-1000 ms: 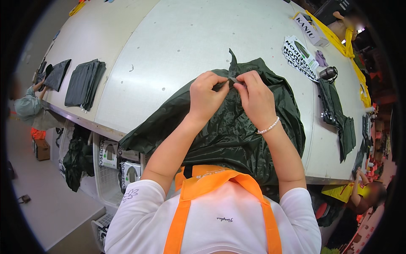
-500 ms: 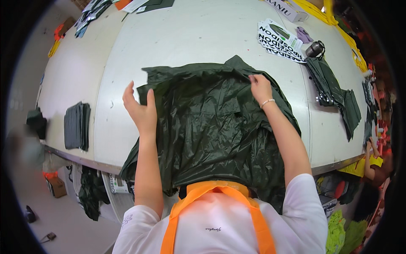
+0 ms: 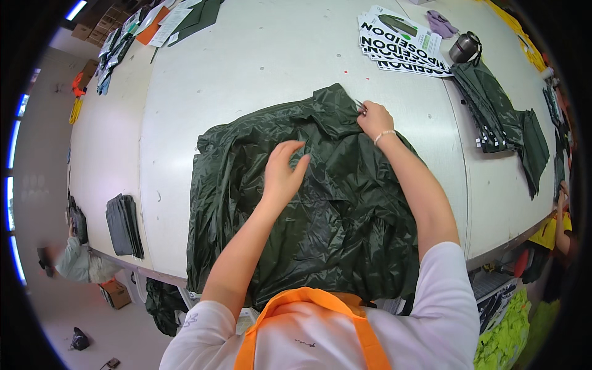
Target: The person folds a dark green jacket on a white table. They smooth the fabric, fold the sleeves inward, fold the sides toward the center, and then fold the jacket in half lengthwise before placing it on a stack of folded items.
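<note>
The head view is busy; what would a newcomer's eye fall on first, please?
Probably the glossy dark green fabric, spread on the pale table, with the left hand open over it and the right hand holding a small metal tool at its far edge. Next, the orange apron at bottom centre and the fanned white sheets at upper right.

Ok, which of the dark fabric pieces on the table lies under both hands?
The large crumpled garment in the middle; the folded stack at left and the pile beside the flask lie apart from it.
</note>
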`<state>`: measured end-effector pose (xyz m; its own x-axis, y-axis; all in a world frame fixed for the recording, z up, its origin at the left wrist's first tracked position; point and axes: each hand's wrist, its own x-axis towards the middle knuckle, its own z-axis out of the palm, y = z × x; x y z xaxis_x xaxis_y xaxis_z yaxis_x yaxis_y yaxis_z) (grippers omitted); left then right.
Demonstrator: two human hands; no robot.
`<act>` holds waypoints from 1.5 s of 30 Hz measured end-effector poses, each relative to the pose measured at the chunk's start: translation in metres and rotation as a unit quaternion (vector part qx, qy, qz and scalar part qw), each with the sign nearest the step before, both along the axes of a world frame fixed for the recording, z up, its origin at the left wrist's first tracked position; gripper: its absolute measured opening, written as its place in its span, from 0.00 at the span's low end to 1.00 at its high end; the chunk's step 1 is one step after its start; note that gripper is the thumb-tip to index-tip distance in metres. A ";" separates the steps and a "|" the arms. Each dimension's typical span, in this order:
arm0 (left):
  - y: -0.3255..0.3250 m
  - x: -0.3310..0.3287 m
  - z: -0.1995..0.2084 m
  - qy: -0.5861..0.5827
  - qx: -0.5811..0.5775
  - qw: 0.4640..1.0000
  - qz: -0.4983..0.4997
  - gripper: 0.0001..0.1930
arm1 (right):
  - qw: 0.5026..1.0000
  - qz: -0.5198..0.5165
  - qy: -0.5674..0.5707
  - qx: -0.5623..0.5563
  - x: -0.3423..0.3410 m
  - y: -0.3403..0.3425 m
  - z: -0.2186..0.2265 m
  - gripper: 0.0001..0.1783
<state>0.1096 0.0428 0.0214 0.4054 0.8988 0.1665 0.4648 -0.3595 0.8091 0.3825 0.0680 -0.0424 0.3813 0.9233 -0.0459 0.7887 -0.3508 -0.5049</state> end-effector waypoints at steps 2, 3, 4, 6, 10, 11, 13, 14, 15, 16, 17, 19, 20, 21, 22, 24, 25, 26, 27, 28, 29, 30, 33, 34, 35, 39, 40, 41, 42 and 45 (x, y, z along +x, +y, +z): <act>0.020 0.025 -0.007 -0.052 -0.083 0.995 -0.007 0.14 | 0.974 0.048 -0.058 0.212 -0.019 -0.019 0.023 0.07; 0.031 0.039 -0.004 -0.085 -0.163 0.983 -0.011 0.14 | 0.932 0.097 -0.102 0.333 -0.028 -0.031 0.034 0.05; 0.042 0.052 0.005 -0.116 -0.241 0.963 -0.014 0.14 | 0.916 0.142 -0.142 0.348 -0.035 -0.043 0.045 0.05; 0.052 0.064 0.025 -0.125 -0.345 0.930 -0.001 0.14 | 0.875 0.224 -0.194 0.383 -0.053 -0.065 0.072 0.06; 0.050 0.059 0.041 -0.186 -0.403 0.896 0.013 0.13 | 0.876 0.270 -0.159 0.368 -0.070 -0.092 0.089 0.11; 0.046 0.053 0.042 -0.238 -0.405 0.883 0.009 0.13 | 0.889 0.266 -0.107 0.358 -0.074 -0.096 0.094 0.13; 0.039 0.041 0.045 -0.280 -0.421 0.863 0.013 0.11 | 0.915 0.229 0.010 0.331 -0.081 -0.103 0.108 0.15; 0.037 0.035 0.044 -0.282 -0.424 0.861 0.012 0.11 | 0.927 0.195 0.074 0.313 -0.084 -0.106 0.118 0.16; 0.035 0.029 0.045 -0.284 -0.426 0.859 0.011 0.11 | 0.933 0.160 0.139 0.292 -0.087 -0.108 0.124 0.17; 0.030 0.028 0.051 -0.285 -0.418 0.862 0.006 0.11 | 0.931 0.158 0.114 0.309 -0.084 -0.104 0.126 0.16; 0.024 0.028 0.060 -0.287 -0.410 0.866 0.001 0.11 | 0.941 0.152 0.101 0.284 -0.083 -0.105 0.131 0.13; 0.016 0.027 0.067 -0.298 -0.399 0.867 -0.011 0.11 | 0.932 0.192 0.064 0.300 -0.079 -0.102 0.128 0.09; 0.014 0.025 0.066 -0.307 -0.397 0.865 -0.019 0.12 | 0.929 0.186 0.068 0.314 -0.081 -0.103 0.131 0.08; 0.012 0.024 0.067 -0.316 -0.394 0.862 -0.027 0.12 | 0.925 0.179 0.072 0.327 -0.084 -0.106 0.136 0.08; 0.009 0.024 0.071 -0.322 -0.397 0.859 -0.025 0.13 | 0.923 0.172 0.076 0.336 -0.086 -0.109 0.138 0.08; 0.008 0.021 0.073 -0.310 -0.392 0.866 -0.034 0.13 | 0.920 0.191 0.036 0.342 -0.086 -0.113 0.142 0.08; 0.007 0.019 0.074 -0.303 -0.389 0.869 -0.038 0.12 | 0.917 0.199 0.017 0.346 -0.085 -0.115 0.143 0.09; 0.006 0.018 0.073 -0.299 -0.388 0.871 -0.039 0.14 | 0.923 0.184 0.068 0.331 -0.085 -0.118 0.144 0.09; 0.004 0.017 0.070 -0.296 -0.387 0.873 -0.040 0.15 | 0.926 0.169 0.119 0.316 -0.083 -0.122 0.145 0.10; 0.004 0.015 0.067 -0.290 -0.385 0.875 -0.040 0.16 | 0.926 0.152 0.172 0.301 -0.082 -0.124 0.145 0.11; 0.000 0.009 0.065 -0.286 -0.373 0.882 -0.043 0.18 | 0.948 0.109 0.176 0.241 -0.068 -0.129 0.144 0.17; -0.009 0.002 0.062 -0.283 -0.360 0.888 -0.045 0.20 | 0.956 0.037 0.202 0.210 -0.046 -0.128 0.128 0.19; -0.038 -0.029 0.036 -0.209 -0.381 0.898 -0.062 0.23 | 0.977 -0.080 0.015 0.197 0.091 -0.154 0.030 0.13; -0.052 -0.043 0.021 -0.188 -0.408 0.892 -0.045 0.22 | 0.987 -0.110 -0.045 0.105 0.135 -0.175 0.005 0.12; -0.067 -0.054 0.008 -0.181 -0.452 0.873 0.000 0.21 | 0.984 -0.161 -0.043 0.067 0.175 -0.201 -0.022 0.12; -0.115 -0.076 -0.022 -0.139 -0.497 0.852 0.085 0.19 | 0.934 -0.287 -0.209 -0.030 0.239 -0.265 -0.076 0.19; -0.124 -0.075 -0.022 -0.138 -0.494 0.854 0.089 0.19 | 0.920 -0.281 -0.273 -0.006 0.216 -0.264 -0.064 0.20; -0.123 -0.067 -0.019 -0.138 -0.489 0.857 0.083 0.19 | 0.897 -0.283 -0.340 0.021 0.206 -0.267 -0.054 0.21; -0.120 -0.057 -0.017 -0.137 -0.485 0.860 0.076 0.19 | 0.935 -0.220 -0.272 0.058 0.220 -0.266 -0.064 0.25; -0.106 -0.018 -0.015 -0.125 -0.442 0.884 0.082 0.21 | 0.989 -0.092 0.115 -0.001 0.128 -0.241 -0.022 0.32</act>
